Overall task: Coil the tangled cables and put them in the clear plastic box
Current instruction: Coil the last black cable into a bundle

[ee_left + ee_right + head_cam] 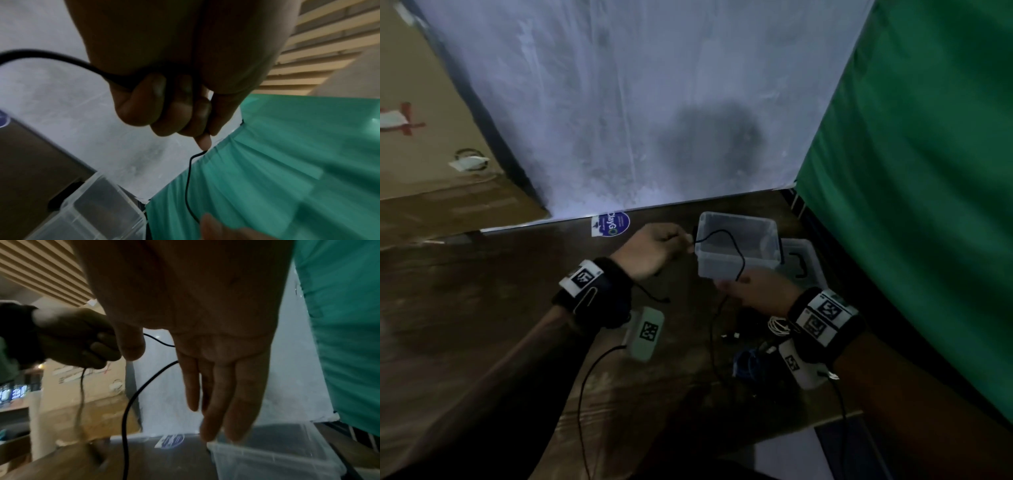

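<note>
The left hand (654,248) is up over the brown table (482,291), just left of the clear box (738,245). Its fingers (156,104) are curled tight around a thin black cable (726,240). The cable loops in front of the box and runs down behind the right hand (760,291). That hand is flat, fingers (224,394) straight and close together; I cannot tell if it holds the cable. More cables (756,346) lie in a pile near the right wrist. A blue round sticker (613,223) on the table says "ClayGo".

Makeshift recording set – white backdrop (637,102); green curtain (928,205); cardboard boxes (431,137); dark wooden table (482,291).
</note>
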